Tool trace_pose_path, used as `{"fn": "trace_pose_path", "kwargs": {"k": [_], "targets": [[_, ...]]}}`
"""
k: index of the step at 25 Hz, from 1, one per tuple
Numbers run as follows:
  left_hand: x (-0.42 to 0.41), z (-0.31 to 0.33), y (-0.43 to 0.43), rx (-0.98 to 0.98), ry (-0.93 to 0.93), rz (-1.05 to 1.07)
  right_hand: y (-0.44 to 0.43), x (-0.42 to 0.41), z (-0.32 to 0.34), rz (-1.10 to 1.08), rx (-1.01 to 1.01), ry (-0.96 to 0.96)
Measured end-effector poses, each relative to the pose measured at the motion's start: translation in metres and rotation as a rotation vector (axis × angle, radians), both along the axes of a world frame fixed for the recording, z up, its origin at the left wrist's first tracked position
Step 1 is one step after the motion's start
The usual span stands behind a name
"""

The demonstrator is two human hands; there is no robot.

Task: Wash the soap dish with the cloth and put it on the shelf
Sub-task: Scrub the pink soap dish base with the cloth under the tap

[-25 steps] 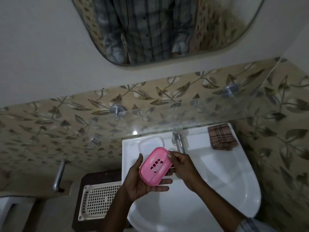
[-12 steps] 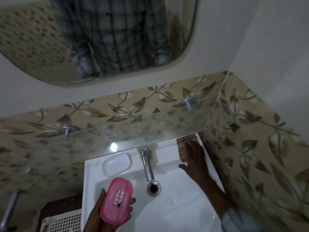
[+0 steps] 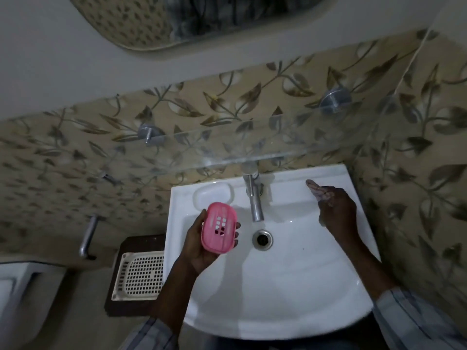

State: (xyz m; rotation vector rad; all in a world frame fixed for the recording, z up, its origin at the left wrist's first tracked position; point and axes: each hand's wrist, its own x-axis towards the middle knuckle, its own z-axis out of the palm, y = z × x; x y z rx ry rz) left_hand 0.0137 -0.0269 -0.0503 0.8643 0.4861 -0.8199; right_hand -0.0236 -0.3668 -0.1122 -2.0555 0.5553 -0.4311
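Left of frame centre, the left hand (image 3: pixel 202 246) cups the pink slotted plastic soap dish (image 3: pixel 219 227) over the white ceramic basin (image 3: pixel 290 286), while the right hand (image 3: pixel 337 210) at centre right is closed around the checked cloth (image 3: pixel 317 190); washing and shelving on the glass shelf (image 3: pixel 227 150) look undone.

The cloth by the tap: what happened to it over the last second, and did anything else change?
The right hand left the pink soap dish, reached to the sink's back right corner and closed on the cloth, bunching it up. The left hand went on holding the dish over the sink. The tap and the glass shelf stayed as they were.
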Motion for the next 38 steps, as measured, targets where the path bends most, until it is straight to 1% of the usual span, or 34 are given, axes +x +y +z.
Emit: {"fn": "trace_pose_path", "kwargs": {"k": [1, 2, 3, 4, 5, 6, 7, 10, 12, 13, 14, 15, 16, 17, 19, 20, 22, 23, 26, 27, 29, 30, 32, 33, 35, 36, 38], "targets": [[-0.003, 0.001, 0.002, 0.013, -0.002, 0.004, 0.012, -0.007, 0.007, -0.125, 0.403, -0.020], [-0.005, 0.003, 0.003, 0.023, 0.004, -0.013, 0.023, -0.015, 0.016, -0.176, 0.801, -0.051], [-0.008, 0.007, 0.004, 0.023, 0.010, -0.039, 0.035, -0.024, 0.023, -0.146, 1.121, -0.065], [-0.009, 0.011, 0.005, 0.021, 0.017, -0.060, 0.049, -0.033, 0.031, -0.050, 1.319, -0.058], [-0.009, 0.014, 0.007, 0.017, 0.025, -0.074, 0.064, -0.041, 0.038, 0.078, 1.352, -0.034], [-0.009, 0.015, 0.010, 0.022, 0.031, -0.086, 0.080, -0.044, 0.044, 0.210, 1.260, -0.032], [-0.009, 0.015, 0.011, 0.038, 0.039, -0.102, 0.093, -0.045, 0.051, 0.327, 1.072, -0.071], [-0.012, 0.016, 0.011, 0.088, 0.043, -0.118, 0.128, -0.036, 0.066, 0.547, 0.396, -0.333], [-0.014, 0.017, 0.010, 0.061, 0.050, -0.100, 0.148, -0.035, 0.066, 0.803, 0.023, -0.510], [-0.016, 0.018, 0.010, 0.041, 0.063, -0.093, 0.153, -0.037, 0.061, 0.932, -0.156, -0.559], [-0.018, 0.019, 0.011, 0.037, 0.071, -0.092, 0.154, -0.038, 0.055, 1.030, -0.307, -0.588], [-0.020, 0.020, 0.011, 0.052, 0.072, -0.099, 0.150, -0.036, 0.049, 1.070, -0.417, -0.604], [-0.023, 0.021, 0.011, 0.073, 0.070, -0.105, 0.146, -0.031, 0.044, 1.046, -0.474, -0.603], [-0.025, 0.022, 0.011, 0.089, 0.074, -0.100, 0.144, -0.027, 0.042, 0.985, -0.470, -0.567], [-0.025, 0.023, 0.010, 0.078, 0.095, -0.073, 0.152, -0.025, 0.042, 0.874, -0.396, -0.497], [-0.024, 0.023, 0.010, 0.068, 0.091, -0.068, 0.158, -0.028, 0.041, 0.908, -0.389, -0.512], [-0.022, 0.025, 0.011, 0.064, 0.060, -0.091, 0.161, -0.033, 0.041, 1.085, -0.450, -0.607], [-0.021, 0.027, 0.010, 0.066, 0.048, -0.106, 0.156, -0.028, 0.043, 1.108, -0.459, -0.621], [-0.017, 0.028, 0.007, 0.064, 0.044, -0.078, 0.153, -0.016, 0.052, 0.886, -0.379, -0.513], [-0.016, 0.029, 0.006, 0.055, 0.044, -0.066, 0.160, -0.019, 0.051, 0.915, -0.396, -0.519], [-0.015, 0.031, 0.003, 0.032, 0.052, -0.068, 0.167, -0.026, 0.050, 1.065, -0.462, -0.581], [-0.015, 0.031, 0.003, 0.037, 0.053, -0.075, 0.164, -0.024, 0.049, 1.056, -0.457, -0.576], [-0.014, 0.032, 0.004, 0.066, 0.048, -0.067, 0.156, -0.015, 0.054, 0.876, -0.360, -0.497], [-0.014, 0.033, 0.005, 0.075, 0.048, -0.066, 0.156, -0.014, 0.056, 0.866, -0.352, -0.490], [-0.012, 0.035, 0.006, 0.077, 0.044, -0.094, 0.166, -0.017, 0.057, 1.010, -0.447, -0.572], [-0.011, 0.036, 0.006, 0.066, 0.047, -0.108, 0.170, -0.018, 0.058, 1.019, -0.451, -0.582], [-0.010, 0.038, 0.003, 0.066, 0.057, -0.113, 0.173, -0.014, 0.065, 0.810, -0.326, -0.499]]}}
